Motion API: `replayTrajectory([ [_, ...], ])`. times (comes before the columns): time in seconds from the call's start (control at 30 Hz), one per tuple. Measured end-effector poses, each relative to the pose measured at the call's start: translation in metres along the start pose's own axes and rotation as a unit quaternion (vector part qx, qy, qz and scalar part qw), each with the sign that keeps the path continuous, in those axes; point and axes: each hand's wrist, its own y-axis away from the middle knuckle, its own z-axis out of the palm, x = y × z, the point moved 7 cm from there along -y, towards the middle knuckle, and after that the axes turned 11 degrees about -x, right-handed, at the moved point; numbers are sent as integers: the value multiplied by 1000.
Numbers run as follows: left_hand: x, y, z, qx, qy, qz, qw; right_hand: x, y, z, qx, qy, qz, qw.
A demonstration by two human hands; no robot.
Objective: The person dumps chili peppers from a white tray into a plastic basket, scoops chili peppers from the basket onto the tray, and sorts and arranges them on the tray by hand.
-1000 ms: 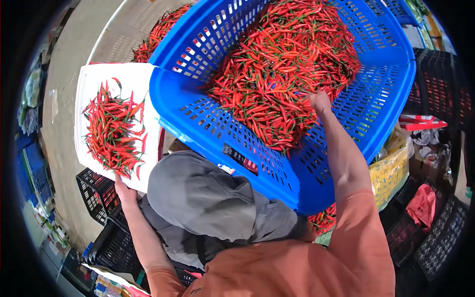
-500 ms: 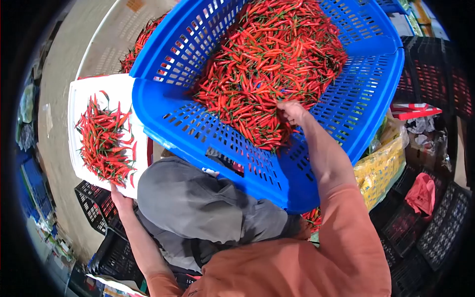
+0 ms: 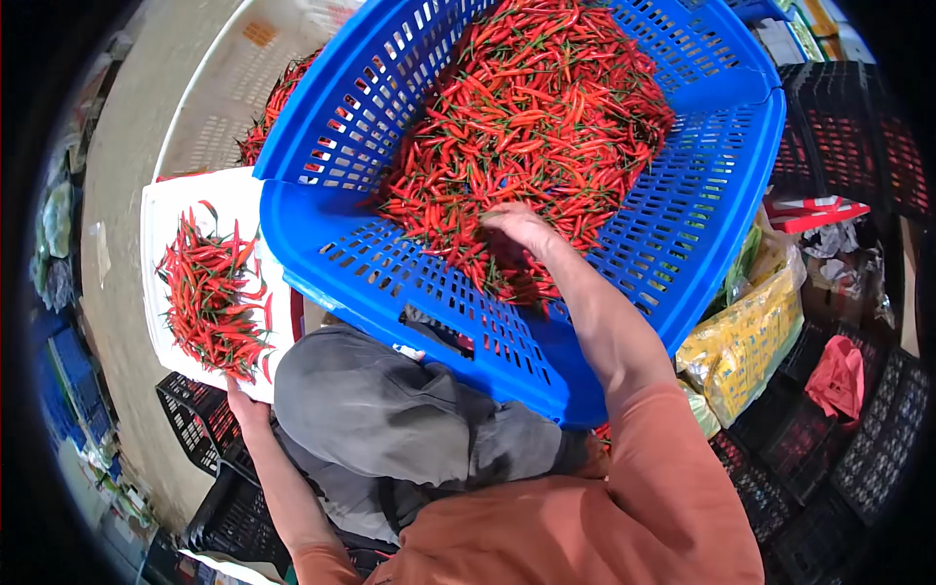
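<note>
A big blue plastic crate (image 3: 712, 195) tilts toward me, heaped with small red chillies (image 3: 531, 107). My right hand (image 3: 522, 229) lies palm down on the near side of the heap, its fingers spread among the chillies. A white tray (image 3: 171, 210) at the left carries a smaller pile of red chillies (image 3: 214, 302). My left hand (image 3: 246, 402) grips the tray's near edge from below. My grey-clad knee (image 3: 390, 409) sits under the crate.
A white perforated crate (image 3: 224, 107) with more chillies stands behind the blue one. Black crates (image 3: 205, 429) lie at lower left and along the right. A yellow bag (image 3: 751, 336) and a red cloth (image 3: 837, 375) sit at the right. Bare concrete floor at far left.
My right hand has slid left and toward me across the chilli heap. The view shifted slightly; the tray stays in my left hand.
</note>
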Motion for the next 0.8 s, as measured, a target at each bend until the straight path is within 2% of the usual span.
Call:
replayTrajectory([
  [0.07, 0, -2, -5, 4, -13, 5, 1000, -13, 16, -16, 49, -87, 25, 995],
  [0.17, -2, 3, -1, 2, -5, -1, 1000, 3, 13, -50, 199, -166, -20, 966],
  [0.2, -1, 5, 5, -13, -6, 1, 1000, 11, 22, -65, 242, -158, 34, 957],
  [0.23, -2, 5, 5, -11, -2, -3, 1000, 33, 12, -85, 313, -80, 23, 946],
  [0.27, -2, 3, 4, -8, 1, -7, 1000, 42, 12, -100, 347, -73, -35, 934],
  [0.3, -1, 2, 2, -9, -1, 7, 1000, 45, 26, -114, 395, 0, 84, 915],
  [0.33, -1, 1, 0, -10, -1, 8, 1000, 68, 13, -130, 389, -20, 34, 920],
  [0.4, -2, -2, -1, -6, 0, 1, 1000, 30, 44, -139, 414, 43, 91, 905],
  [0.47, -1, -2, -2, 3, -2, 8, 1000, 31, 46, -155, 448, 76, 125, 882],
  [0.53, -1, -3, -4, 2, -4, 4, 1000, 32, 39, -162, 463, 101, 100, 875],
  [0.6, -3, -6, -5, -12, 10, -5, 1000, 42, 19, -162, 388, 101, 76, 913],
  [0.67, -6, -12, -8, -48, 37, -22, 998, 32, 24, -139, 392, 114, 128, 904],
  [0.7, -6, -11, -7, -39, 30, -19, 999, 20, 31, -125, 355, 127, 187, 907],
  [0.77, -5, -8, -3, -21, 21, -17, 999, 14, 37, -100, 352, 159, 161, 908],
  [0.8, -5, -6, 0, -22, 20, -17, 999, 18, 37, -92, 311, 159, 163, 923],
])
